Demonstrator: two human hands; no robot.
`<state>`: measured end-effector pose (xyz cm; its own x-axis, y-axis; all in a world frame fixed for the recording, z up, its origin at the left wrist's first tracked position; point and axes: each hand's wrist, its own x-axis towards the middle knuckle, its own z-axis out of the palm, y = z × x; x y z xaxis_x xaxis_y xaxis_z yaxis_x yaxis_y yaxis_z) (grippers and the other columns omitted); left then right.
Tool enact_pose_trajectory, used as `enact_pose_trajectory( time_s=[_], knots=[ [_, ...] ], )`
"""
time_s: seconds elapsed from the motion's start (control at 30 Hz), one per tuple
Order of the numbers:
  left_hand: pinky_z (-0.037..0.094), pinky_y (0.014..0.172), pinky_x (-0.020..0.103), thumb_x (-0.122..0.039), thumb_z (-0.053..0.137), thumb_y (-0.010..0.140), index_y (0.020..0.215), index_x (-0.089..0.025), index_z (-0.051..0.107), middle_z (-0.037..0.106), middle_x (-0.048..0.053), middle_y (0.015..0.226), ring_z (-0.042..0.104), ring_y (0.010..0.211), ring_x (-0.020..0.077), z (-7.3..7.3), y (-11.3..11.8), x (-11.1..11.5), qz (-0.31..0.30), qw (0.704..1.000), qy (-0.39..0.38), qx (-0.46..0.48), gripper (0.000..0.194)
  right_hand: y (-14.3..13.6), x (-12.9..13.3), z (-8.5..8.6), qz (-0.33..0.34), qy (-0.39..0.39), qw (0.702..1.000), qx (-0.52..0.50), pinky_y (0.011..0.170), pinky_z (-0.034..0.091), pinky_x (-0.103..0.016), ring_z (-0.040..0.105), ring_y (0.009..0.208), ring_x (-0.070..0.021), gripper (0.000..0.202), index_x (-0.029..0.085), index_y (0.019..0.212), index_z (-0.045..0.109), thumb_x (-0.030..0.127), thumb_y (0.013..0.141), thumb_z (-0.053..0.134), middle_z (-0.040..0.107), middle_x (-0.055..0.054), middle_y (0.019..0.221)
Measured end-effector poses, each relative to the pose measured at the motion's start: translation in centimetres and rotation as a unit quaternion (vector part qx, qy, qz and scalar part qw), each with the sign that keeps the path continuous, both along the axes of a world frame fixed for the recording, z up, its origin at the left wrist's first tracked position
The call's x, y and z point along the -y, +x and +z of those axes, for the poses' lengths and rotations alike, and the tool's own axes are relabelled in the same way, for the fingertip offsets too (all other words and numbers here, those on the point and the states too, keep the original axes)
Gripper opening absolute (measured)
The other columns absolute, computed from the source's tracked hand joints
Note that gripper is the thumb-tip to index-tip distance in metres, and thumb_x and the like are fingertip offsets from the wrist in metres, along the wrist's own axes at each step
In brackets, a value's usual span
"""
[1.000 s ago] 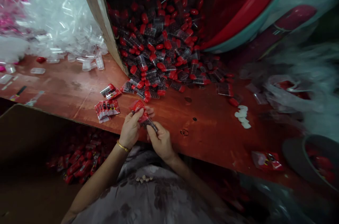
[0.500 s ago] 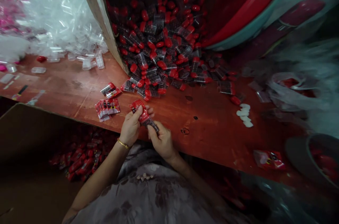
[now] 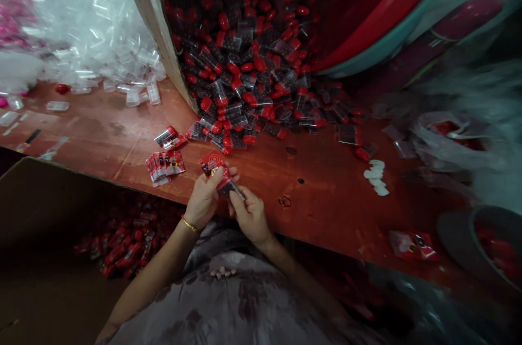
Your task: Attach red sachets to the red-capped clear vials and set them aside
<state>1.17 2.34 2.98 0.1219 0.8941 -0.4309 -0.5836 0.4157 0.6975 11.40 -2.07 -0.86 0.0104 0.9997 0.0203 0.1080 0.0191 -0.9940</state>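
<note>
Both hands meet over the table's near edge on one small item. Its upper part is a red printed packet (image 3: 211, 160) with a ring pattern and a dark figure. Its lower end is clear and dark, like a small container, but fingers cover much of it. My left hand (image 3: 204, 198), with a gold bracelet at the wrist, pinches the printed part under its thumb. My right hand (image 3: 252, 218) is closed on the clear end. To the left lie a fanned stack of red printed packets (image 3: 165, 165) and a clear container with a red cap (image 3: 166, 135).
Red-capped clear containers (image 3: 244, 94) spill from a tipped cardboard box (image 3: 173, 56). Clear empties (image 3: 101, 35) are heaped left. White pieces (image 3: 376, 176), a packet (image 3: 414, 245) and a grey bucket (image 3: 452, 230) sit right. Below left, a carton (image 3: 44, 214) holds red items.
The printed part has turned slightly and now shows more of its face and dark figure above my left thumb. Both hands stay in nearly the same place.
</note>
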Motion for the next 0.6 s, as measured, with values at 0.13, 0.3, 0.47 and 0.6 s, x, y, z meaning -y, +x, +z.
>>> enact_pose_trajectory(
  time_s=[0.13,0.3,0.47,0.6],
  knots=[
    [0.053,0.064,0.027,-0.031,0.076,0.06,0.085,-0.013,0.065,0.073,0.009,0.085,0.068,0.077,0.0208,-0.7,-0.1,0.5,-0.024,1.0,-0.003,-0.005,0.033,-0.4,0.0,-0.4,0.012,-0.021,0.998,-0.06,0.047,0.036,-0.021,0.042,0.043,-0.0081,0.027,0.02,0.071,0.048,0.038,0.089,0.041,0.045,0.006,0.05],
    [0.044,0.042,0.02,-0.037,0.07,0.067,0.089,-0.012,0.067,0.072,0.011,0.093,0.061,0.052,0.0116,-1.4,0.5,1.2,-0.069,0.995,0.019,-0.073,0.033,-0.4,0.2,-0.5,-0.029,-0.002,0.999,-0.033,0.049,0.037,-0.021,0.045,0.047,-0.009,0.024,0.019,0.074,0.052,0.037,0.088,0.043,0.049,0.004,0.054],
    [0.045,0.049,0.016,-0.032,0.071,0.067,0.091,-0.012,0.069,0.072,0.008,0.086,0.061,0.057,0.0091,-1.4,0.9,1.7,-0.091,0.983,0.092,-0.128,0.031,-0.3,0.5,-1.0,-0.051,0.01,0.996,-0.067,0.052,0.04,-0.022,0.048,0.054,-0.0098,0.023,0.019,0.079,0.054,0.04,0.085,0.047,0.053,0.003,0.061],
    [0.035,0.031,0.018,-0.041,0.069,0.067,0.104,-0.012,0.065,0.068,0.002,0.065,0.045,0.031,0.005,-1.6,0.5,1.7,-0.147,0.978,0.051,-0.137,0.047,-0.4,0.3,-1.3,0.019,-0.089,0.969,-0.231,0.04,0.036,-0.02,0.039,0.042,-0.0079,0.031,0.021,0.076,0.049,0.05,0.085,0.044,0.042,0.007,0.053]
  ],
)
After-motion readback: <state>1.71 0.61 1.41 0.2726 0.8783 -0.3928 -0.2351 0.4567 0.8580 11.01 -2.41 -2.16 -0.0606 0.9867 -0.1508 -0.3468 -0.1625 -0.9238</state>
